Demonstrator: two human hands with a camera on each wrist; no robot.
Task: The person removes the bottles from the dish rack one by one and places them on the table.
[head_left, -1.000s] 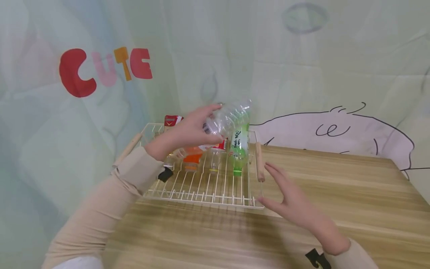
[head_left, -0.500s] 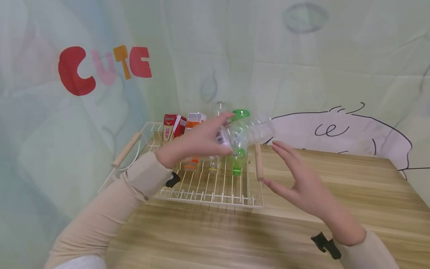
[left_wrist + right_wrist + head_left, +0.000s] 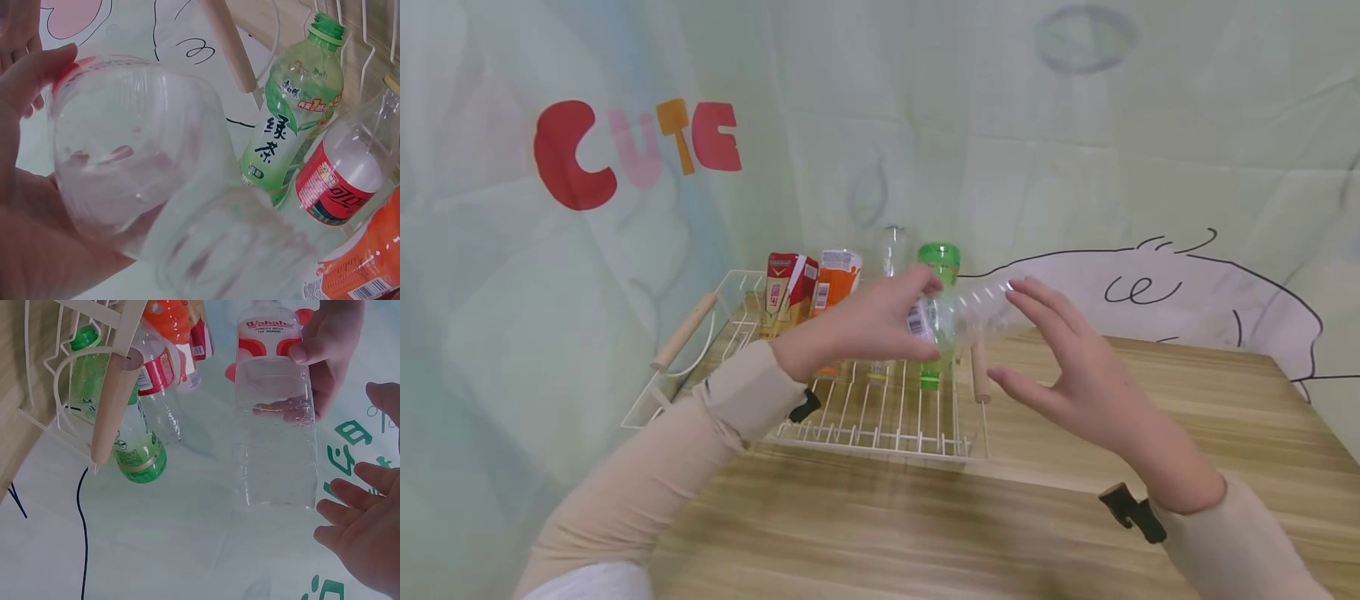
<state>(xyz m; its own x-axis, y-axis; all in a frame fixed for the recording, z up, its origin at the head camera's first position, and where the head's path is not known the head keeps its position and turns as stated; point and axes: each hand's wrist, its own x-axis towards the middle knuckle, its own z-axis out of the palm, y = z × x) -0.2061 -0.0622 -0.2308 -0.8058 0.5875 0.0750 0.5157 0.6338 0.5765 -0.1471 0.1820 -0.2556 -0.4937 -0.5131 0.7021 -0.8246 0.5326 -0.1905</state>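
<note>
Clear bottle hangs slanted over the rack's 3 o'clock side, its base pointing between 2 and 3 o'clock and reaching past the rack's edge in the head view. Wood-grain surface extends from the rack toward 3 and 6 o'clock, leaving room there. White wire rack has wooden handles along its 9 and 3 o'clock edges. Of the hands, the left hand grips the bottle's labelled end; the right hand is spread beside the base, contact unclear. Green bottle, red-labelled bottle, orange package and red carton line the rack, running toward 9 o'clock.
</note>
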